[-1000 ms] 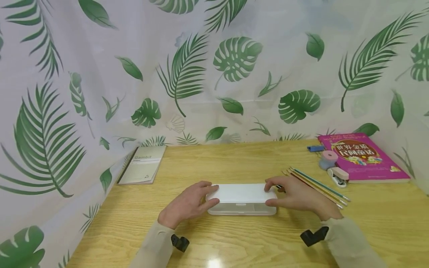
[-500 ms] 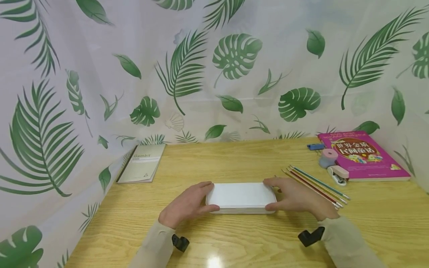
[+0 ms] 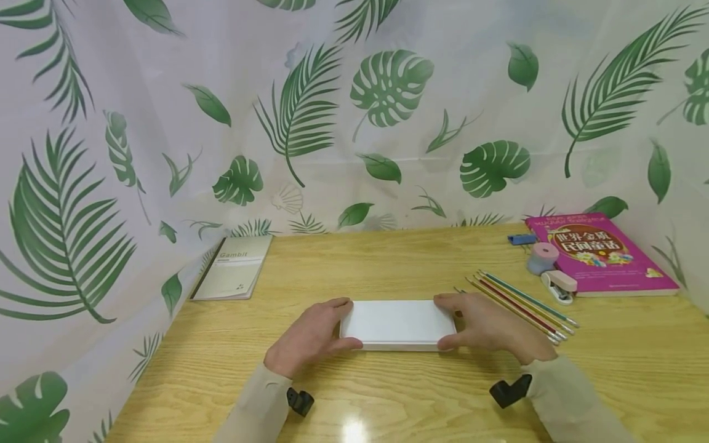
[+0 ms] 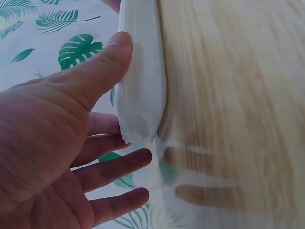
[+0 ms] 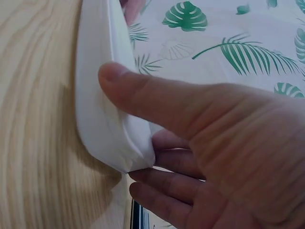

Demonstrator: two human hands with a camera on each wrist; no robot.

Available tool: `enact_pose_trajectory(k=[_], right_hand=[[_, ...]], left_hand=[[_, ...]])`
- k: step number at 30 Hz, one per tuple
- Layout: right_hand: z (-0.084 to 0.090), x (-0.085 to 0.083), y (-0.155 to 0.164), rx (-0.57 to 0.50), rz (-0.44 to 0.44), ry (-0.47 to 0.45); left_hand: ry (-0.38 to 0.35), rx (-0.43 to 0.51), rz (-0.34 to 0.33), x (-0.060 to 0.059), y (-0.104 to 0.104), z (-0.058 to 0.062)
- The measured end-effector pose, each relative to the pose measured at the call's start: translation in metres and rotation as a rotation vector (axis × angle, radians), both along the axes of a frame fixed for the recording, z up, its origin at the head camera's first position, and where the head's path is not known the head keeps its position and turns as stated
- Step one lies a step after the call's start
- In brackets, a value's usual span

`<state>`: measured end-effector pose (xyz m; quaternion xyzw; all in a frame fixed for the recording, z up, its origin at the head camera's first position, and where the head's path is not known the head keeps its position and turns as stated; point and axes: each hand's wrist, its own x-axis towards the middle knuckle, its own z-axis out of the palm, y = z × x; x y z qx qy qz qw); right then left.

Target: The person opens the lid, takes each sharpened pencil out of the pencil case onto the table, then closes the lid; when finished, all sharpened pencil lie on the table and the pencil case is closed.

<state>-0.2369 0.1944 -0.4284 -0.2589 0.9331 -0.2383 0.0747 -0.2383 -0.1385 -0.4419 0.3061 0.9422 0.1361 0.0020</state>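
A white plastic pencil case (image 3: 397, 323) lies flat and closed on the wooden table (image 3: 388, 258). My left hand (image 3: 332, 326) holds its left end, thumb on the near edge and fingers along the far side. My right hand (image 3: 465, 323) holds the right end the same way. In the left wrist view the thumb (image 4: 102, 64) presses on the case (image 4: 140, 86) while the fingers (image 4: 114, 164) reach past its end. In the right wrist view the thumb (image 5: 143, 88) lies across the case's corner (image 5: 100, 105), with the fingers (image 5: 167, 191) behind it.
Several coloured pencils (image 3: 520, 301) lie just right of my right hand. Beyond them sit a small stapler (image 3: 559, 286), a tape roll (image 3: 541, 257), a blue clip (image 3: 522, 239) and a pink book (image 3: 598, 252). A grey notebook (image 3: 232, 267) lies back left. A leaf-print curtain (image 3: 354, 123) surrounds the table.
One second ago the lid stood slightly raised over the translucent base. It has come down, and the case is closed. Both hands kept their places at the ends.
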Motion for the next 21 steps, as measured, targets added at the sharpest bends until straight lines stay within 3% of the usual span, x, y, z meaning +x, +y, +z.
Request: enact_pose_trajectory(k=[14, 18, 21], right_hand=[[-0.0028, 0.005, -0.0022, 0.037, 0.015, 0.041], [-0.0042, 0.0095, -0.0053, 0.051, -0.002, 0.143], [-0.0047, 0.01, -0.0063, 0.059, -0.059, 0.311]], left_hand=[[-0.008, -0.048, 0.02, 0.0016, 0.0029, -0.0003], [0.031, -0.057, 0.029, 0.0035, 0.0027, -0.0002], [0.101, -0.055, 0.045, 0.0052, 0.0028, 0.0017]])
